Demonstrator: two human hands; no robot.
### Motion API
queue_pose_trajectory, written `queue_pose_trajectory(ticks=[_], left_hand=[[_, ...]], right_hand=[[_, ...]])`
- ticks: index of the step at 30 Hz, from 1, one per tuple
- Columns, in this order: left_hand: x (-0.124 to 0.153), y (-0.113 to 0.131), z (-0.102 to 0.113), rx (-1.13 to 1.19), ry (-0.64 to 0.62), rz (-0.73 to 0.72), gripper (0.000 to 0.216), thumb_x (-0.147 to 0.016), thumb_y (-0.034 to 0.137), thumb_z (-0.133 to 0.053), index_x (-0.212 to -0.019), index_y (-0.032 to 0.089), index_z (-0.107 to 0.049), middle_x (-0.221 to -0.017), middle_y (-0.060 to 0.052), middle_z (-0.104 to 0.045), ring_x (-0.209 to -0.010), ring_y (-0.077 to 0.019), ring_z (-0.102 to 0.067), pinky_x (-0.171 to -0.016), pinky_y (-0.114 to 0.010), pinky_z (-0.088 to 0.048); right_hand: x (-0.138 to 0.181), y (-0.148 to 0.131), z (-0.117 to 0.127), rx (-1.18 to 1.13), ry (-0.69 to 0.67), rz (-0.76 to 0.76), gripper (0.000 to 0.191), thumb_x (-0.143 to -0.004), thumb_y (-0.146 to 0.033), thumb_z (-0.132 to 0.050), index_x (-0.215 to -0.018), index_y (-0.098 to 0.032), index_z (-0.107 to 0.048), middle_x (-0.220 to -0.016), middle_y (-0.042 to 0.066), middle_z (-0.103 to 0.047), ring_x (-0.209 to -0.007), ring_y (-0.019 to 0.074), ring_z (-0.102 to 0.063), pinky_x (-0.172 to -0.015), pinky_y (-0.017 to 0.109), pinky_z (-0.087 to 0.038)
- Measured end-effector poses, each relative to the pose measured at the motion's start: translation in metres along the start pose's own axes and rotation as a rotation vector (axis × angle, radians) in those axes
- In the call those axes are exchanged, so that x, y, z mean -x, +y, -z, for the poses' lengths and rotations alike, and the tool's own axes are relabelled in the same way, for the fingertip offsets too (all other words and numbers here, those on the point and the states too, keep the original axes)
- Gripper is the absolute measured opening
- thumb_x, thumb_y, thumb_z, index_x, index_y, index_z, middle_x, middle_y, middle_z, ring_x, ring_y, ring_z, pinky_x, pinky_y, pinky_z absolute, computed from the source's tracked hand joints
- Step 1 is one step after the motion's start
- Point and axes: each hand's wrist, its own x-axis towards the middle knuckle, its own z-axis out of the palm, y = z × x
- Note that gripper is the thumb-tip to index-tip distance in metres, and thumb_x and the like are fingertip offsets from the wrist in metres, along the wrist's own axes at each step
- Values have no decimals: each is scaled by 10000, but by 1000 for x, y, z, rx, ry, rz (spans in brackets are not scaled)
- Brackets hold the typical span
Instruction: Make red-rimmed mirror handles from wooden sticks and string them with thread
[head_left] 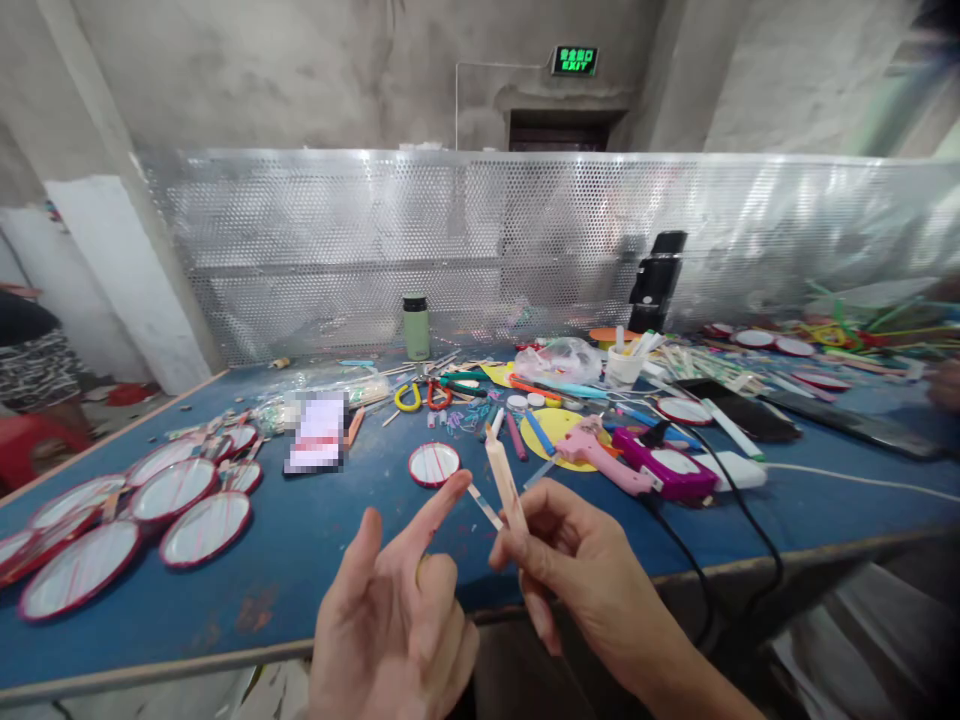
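Observation:
My right hand (592,580) is closed around a flat cream-coloured stick (504,478) with a narrow tip pointing up; its exact kind is unclear. A thin, partly clear strip (485,507) runs from the fingers of that hand to the left index fingertip and seems to touch it. My left hand (405,610) has its thumb and index finger stretched apart, the other fingers curled, with nothing gripped in it. Just beyond the fingertips lies a small round white disc with a red rim (434,464). A pink glue gun (592,450) rests to the right on a yellow disc (536,432).
Several red-rimmed discs (202,530) lie at the left, near a phone (316,432). Pliers (407,397), a green bottle (416,328), a white cup (621,368) and a purple device (667,470) with black cables stand or lie further back. A perforated metal screen (337,230) closes the table's far side.

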Motion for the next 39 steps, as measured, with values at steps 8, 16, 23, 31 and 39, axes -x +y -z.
queue_pose_trajectory(ticks=[8, 16, 23, 31, 39], left_hand=[[5, -10, 4, 37, -88, 45, 708, -997, 517, -81, -1459, 50, -345, -443, 42, -483, -294, -78, -327, -444, -208, -460], [4, -10, 2, 66, -87, 93, 699, -995, 557, -141, -1483, 82, -299, -577, -59, -687, -505, -156, -684, -501, -224, -513], [3, -13, 1, 21, -79, 84, 727, -978, 603, -165, -1486, 100, -296, -604, -58, -705, -528, -149, -698, -459, -181, -459], [4, -13, -4, 89, -92, 123, 685, -991, 576, -189, -1479, 114, -320, -641, -84, -743, -569, -161, -731, -541, -220, -558], [5, -12, -3, 154, -122, 92, 722, -996, 570, -188, -1489, 47, -250, -624, -93, -739, -577, -173, -739, -542, -235, -575]], right_hand=[[12, 23, -17, 289, 113, 152, 198, -816, -377, -688, -925, -216, -651, -706, -15, -603, -466, 97, -549, -429, 198, -470], [18, 38, -27, 610, 172, 370, 155, -905, -298, -540, -851, -195, -642, -661, -8, -599, -540, 111, -558, -522, 200, -440], [18, 41, -30, 763, 192, 551, 121, -905, -209, -512, -824, -199, -602, -643, -21, -574, -532, 100, -526, -518, 196, -403], [14, 37, -27, 889, 325, 567, 118, -905, -201, -519, -811, -209, -590, -638, -24, -573, -518, 102, -507, -513, 214, -386], [16, 29, -26, 871, 375, 544, 137, -921, -263, -534, -811, -213, -598, -606, -31, -553, -494, 101, -498, -494, 214, -383]])
